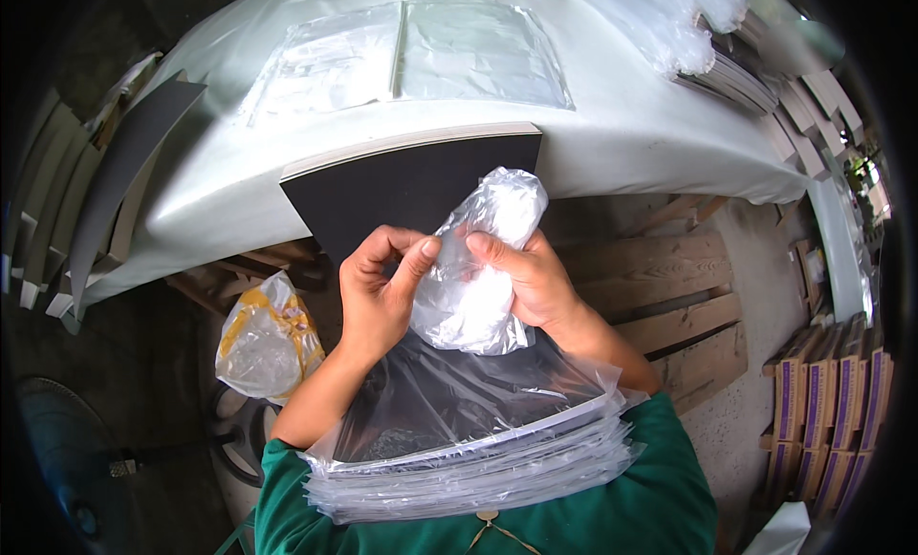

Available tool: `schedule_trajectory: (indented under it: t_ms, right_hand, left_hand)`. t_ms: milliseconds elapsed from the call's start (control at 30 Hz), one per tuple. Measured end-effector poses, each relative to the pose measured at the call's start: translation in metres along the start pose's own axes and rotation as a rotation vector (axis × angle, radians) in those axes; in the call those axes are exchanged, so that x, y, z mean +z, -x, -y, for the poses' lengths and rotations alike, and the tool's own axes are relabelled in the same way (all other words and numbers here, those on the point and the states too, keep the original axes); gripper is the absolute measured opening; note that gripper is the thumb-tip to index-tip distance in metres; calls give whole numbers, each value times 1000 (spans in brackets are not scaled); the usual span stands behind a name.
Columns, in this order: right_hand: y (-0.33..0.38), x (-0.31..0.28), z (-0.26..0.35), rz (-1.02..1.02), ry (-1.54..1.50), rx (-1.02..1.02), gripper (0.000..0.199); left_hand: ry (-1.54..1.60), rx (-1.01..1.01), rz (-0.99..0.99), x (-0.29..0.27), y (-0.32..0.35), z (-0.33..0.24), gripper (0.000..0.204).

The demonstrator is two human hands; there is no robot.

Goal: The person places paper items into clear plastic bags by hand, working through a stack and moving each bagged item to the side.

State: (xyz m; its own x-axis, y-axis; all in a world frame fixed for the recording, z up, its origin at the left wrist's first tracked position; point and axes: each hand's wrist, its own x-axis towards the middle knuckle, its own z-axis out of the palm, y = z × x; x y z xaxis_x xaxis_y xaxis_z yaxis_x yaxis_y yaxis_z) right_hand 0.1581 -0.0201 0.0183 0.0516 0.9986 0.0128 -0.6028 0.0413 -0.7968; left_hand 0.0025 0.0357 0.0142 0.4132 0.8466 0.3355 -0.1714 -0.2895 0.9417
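A crumpled, shiny clear plastic bag (pixel 469 311) is bunched up in front of my chest. My right hand (pixel 540 285) grips it from the right, thumb lying across its front. On the other side, my left hand (pixel 378 282) has curled fingers and pinches the bag's left edge between thumb and forefinger. Below both hands, a stack of flat dark panels in clear plastic (pixel 469 469) rests against my body. Beyond them, a thick black panel with a pale edge (pixel 402 187) leans at the table's near side, partly hidden by my hands and the bag.
On the white-covered table (pixel 631 144) lie two flat clear plastic packs (pixel 478 53). Panels (pixel 124 192) stand at the left, more (pixel 746 77) at the right. A clear and yellow bag (pixel 273 335) hangs below, near a fan (pixel 76 459). Boxes (pixel 822 402) are stacked right, past wooden slats (pixel 669 316).
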Motion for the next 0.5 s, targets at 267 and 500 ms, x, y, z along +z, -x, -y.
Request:
schedule_trajectory:
  t_ms: [267,500]
  right_hand:
    - [2,0,-4,6,58,-68,20]
    - [2,2,-7,23,102,-61,21]
  left_hand:
    - [12,-234,205,0,-1,-13,11]
    - [90,-30,71,-3,2,-7,9]
